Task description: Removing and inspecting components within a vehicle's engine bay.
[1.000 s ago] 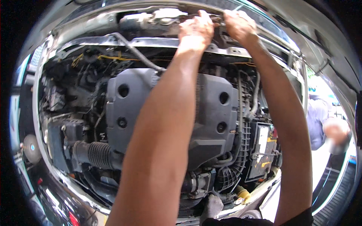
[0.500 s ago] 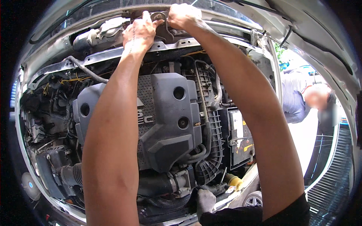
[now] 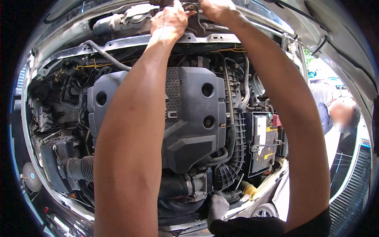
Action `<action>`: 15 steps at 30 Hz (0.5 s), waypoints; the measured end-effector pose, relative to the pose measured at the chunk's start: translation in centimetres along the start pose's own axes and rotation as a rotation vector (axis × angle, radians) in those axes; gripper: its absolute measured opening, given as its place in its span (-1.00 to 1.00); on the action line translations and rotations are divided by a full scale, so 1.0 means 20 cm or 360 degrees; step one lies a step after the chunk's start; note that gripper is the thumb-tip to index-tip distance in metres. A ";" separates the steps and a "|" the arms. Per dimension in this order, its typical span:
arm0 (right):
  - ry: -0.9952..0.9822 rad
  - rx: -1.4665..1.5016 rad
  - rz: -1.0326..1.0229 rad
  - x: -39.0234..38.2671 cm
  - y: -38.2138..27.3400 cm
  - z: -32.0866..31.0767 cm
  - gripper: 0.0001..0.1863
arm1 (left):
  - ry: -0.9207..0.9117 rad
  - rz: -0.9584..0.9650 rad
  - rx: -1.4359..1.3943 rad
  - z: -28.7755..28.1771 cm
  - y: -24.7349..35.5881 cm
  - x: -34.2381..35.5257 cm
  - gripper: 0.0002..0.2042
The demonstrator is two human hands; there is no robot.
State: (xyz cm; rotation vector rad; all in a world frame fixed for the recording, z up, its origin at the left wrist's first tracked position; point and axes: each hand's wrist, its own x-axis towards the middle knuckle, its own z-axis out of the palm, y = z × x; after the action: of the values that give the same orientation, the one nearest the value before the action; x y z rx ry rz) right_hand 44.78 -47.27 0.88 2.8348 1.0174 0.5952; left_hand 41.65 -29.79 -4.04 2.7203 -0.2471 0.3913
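Both my arms reach across an open engine bay to the recess behind its far metal crossbar (image 3: 130,39). My left hand (image 3: 169,21) leans over the recess, forefinger and thumb stretched apart, the thumb touching a metal bracket (image 3: 192,8); its other fingers are partly hidden. Just right of that bracket, my right hand (image 3: 219,12) is closed with curled fingers; what it grips is hidden, and the picture's top edge cuts it. A grey cylindrical housing (image 3: 108,24) lies left of my left hand. Beneath my forearms sits the dark plastic engine cover (image 3: 193,98).
A battery (image 3: 264,138) stands right of the engine. Another person's gloved hand (image 3: 218,207) is at the bay's near edge by a yellow cap (image 3: 249,190). A ribbed hose (image 3: 81,169) runs at the near left. Someone in a striped shirt (image 3: 321,102) is outside, right, under the raised hood (image 3: 339,43).
The view has shifted, so the engine bay appears farther right and slightly higher. My hands stay by the same bracket, with little visible change in their grip.
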 end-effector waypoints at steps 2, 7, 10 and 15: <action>0.0664 -0.0216 -0.0275 -0.05 0.09 0.15 -0.85 | -0.0124 -0.0105 -0.0118 -0.06 0.08 0.00 -0.50; -0.0190 -0.0009 0.0453 0.02 -0.07 0.03 -0.84 | -0.0046 -0.0042 -0.0030 0.04 -0.04 0.00 -0.52; -0.0420 0.0068 0.0758 -0.01 -0.04 0.06 -0.79 | -0.0010 -0.0001 -0.0032 0.04 0.03 0.00 -0.49; -0.0332 -0.0036 0.0612 0.01 0.02 0.10 -0.79 | 0.0000 -0.0020 -0.0047 0.04 0.00 0.00 -0.49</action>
State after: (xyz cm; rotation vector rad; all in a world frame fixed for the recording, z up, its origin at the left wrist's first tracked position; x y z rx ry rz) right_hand 45.87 -47.26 -0.80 3.0086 0.4328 0.3185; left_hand 41.85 -30.10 -4.83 2.6915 -0.2337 0.3808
